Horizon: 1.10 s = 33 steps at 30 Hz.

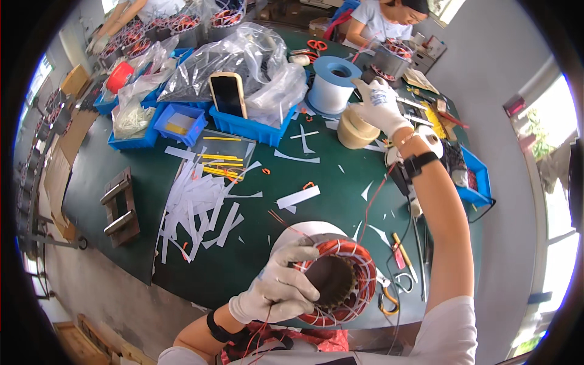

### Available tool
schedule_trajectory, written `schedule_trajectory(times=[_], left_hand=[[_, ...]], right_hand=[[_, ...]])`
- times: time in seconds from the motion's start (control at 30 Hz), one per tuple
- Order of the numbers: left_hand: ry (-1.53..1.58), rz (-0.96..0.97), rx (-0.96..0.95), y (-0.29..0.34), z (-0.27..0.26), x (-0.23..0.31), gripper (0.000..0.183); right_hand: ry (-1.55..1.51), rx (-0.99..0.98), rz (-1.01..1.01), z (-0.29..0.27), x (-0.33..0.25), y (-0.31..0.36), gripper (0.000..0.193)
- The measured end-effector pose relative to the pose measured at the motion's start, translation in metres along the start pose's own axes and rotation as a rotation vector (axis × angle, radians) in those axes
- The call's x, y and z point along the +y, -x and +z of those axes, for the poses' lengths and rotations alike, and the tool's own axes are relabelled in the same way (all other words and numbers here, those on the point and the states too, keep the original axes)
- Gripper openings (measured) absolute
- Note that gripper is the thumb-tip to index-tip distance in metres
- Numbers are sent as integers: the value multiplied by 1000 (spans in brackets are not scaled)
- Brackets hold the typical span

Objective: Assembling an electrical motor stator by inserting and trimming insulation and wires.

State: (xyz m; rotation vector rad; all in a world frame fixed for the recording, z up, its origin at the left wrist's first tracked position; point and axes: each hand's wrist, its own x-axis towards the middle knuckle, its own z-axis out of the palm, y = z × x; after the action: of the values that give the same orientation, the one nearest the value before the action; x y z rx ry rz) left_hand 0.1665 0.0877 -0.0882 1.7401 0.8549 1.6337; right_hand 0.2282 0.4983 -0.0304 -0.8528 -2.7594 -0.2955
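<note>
A round motor stator [365, 267] with red windings laced in white cord stands at the table's near edge, its dark bore facing up toward me. My left hand [283, 286], in a white glove, is closed over the stator's left rim with fingers curled at the bore. Thin red wires trail from the winding. My right hand [378, 103], also gloved, is stretched far out to the right. Its fingers look apart, just above cream tape rolls [356, 129] and beside a white spool with blue flanges [331, 85]. Whether the fingertips touch anything is hard to see.
White paper strips [198, 198] lie heaped left of centre. Blue bins [252, 125] hold plastic bags and a phone [227, 94]. Scissors [387, 295] lie right of the stator. A wooden stand [120, 207] sits at left. Two other people work across the table.
</note>
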Motion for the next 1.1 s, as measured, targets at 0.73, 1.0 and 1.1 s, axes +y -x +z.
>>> schedule_trajectory(times=[0.73,1.0,1.1], left_hand=[[394,-469,-152,8,-117,66,75],[715,-412,593,-175,-137,14,69],[993,-436,298,-221,-120,18,56]], right_hand=[[-753,251,398,-52,61,-58,48],[-2100,-58,360,-182,32,23,49],[-2256,-41,427,-190,19,52,49]])
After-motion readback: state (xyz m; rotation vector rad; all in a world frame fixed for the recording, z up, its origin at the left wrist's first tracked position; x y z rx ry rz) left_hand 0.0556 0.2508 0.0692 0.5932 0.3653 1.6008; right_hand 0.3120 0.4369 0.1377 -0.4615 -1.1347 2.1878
